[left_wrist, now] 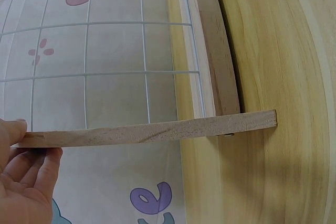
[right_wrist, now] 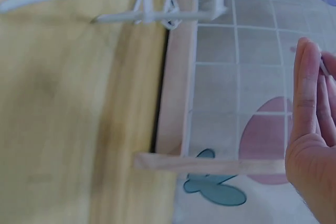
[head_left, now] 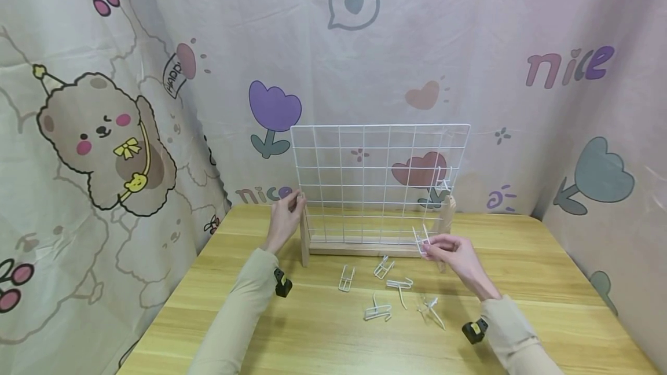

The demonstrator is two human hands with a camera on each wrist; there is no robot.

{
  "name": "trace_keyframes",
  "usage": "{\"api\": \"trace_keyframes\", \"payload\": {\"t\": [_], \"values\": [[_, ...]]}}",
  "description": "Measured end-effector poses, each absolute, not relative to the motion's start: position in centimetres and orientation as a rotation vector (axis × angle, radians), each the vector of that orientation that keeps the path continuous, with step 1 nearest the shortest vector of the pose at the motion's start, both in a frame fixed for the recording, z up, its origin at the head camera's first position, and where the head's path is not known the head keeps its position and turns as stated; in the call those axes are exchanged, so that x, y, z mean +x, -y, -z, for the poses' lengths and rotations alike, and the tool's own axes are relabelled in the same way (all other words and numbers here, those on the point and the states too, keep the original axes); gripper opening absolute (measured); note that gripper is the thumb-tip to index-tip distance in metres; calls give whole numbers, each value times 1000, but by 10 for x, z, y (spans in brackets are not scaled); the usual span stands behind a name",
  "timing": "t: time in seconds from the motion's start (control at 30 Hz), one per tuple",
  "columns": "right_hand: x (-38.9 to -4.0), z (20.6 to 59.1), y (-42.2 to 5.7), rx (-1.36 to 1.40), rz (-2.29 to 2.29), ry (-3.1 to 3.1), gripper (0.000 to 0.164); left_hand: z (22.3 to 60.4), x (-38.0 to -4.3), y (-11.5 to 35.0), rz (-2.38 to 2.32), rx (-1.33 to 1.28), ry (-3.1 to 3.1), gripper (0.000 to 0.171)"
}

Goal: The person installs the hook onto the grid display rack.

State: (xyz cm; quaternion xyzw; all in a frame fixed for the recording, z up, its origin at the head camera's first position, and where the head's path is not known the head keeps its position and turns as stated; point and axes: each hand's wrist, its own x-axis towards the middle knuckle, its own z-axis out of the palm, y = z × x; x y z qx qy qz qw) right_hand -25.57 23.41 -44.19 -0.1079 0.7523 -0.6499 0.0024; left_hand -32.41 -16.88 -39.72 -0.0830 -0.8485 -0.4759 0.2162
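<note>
A white wire grid panel stands upright in a wooden stand. My left hand grips the upper end of the stand's left post; the left wrist view shows the thumb on one side of the post and the fingers on the other. In front of the grid's lower right, my right hand pinches a white wire hook between thumb and fingers. In the right wrist view that hook is mostly hidden behind the hand. Another white hook hangs on the grid near its right side.
Several white hooks lie on the wooden table before the stand, among them one flat hook and one on its side. A patterned curtain hangs behind the table and along both sides.
</note>
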Motion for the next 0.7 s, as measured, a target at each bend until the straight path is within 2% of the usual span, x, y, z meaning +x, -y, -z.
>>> {"api": "trace_keyframes", "payload": {"t": [0.7], "values": [[-278,411,-195,-530,2370,-2168,21,398,-325,169,1326,-226,2356,43]]}}
